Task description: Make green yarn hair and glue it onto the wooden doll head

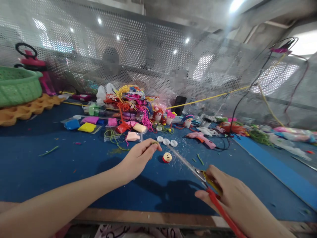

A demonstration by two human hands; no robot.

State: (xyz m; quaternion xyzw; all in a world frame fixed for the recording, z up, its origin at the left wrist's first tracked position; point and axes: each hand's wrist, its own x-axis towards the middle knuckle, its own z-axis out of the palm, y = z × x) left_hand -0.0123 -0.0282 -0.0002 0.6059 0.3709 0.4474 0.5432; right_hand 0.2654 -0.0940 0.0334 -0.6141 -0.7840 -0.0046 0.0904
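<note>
My left hand [138,157] is closed in a pinch above the blue table, with a small greenish piece [155,142] just showing at the fingertips; its kind is too small to tell. In my right hand [225,191] is a pair of scissors [198,172] with red and yellow handles, the blades pointing up and left toward the left fingertips. Between the hands, a little round doll head [167,157] with a drawn face and a red base rests on the table. Small white round caps [166,141] lie just behind it.
Clay packets [87,127] and a tangled yarn pile [131,99] are at the back left. Small yarn-haired dolls [188,120] stand behind the caps. A pink glue gun [201,139] with a black cord lies right. A green basket [19,86] sits on an egg tray [29,110].
</note>
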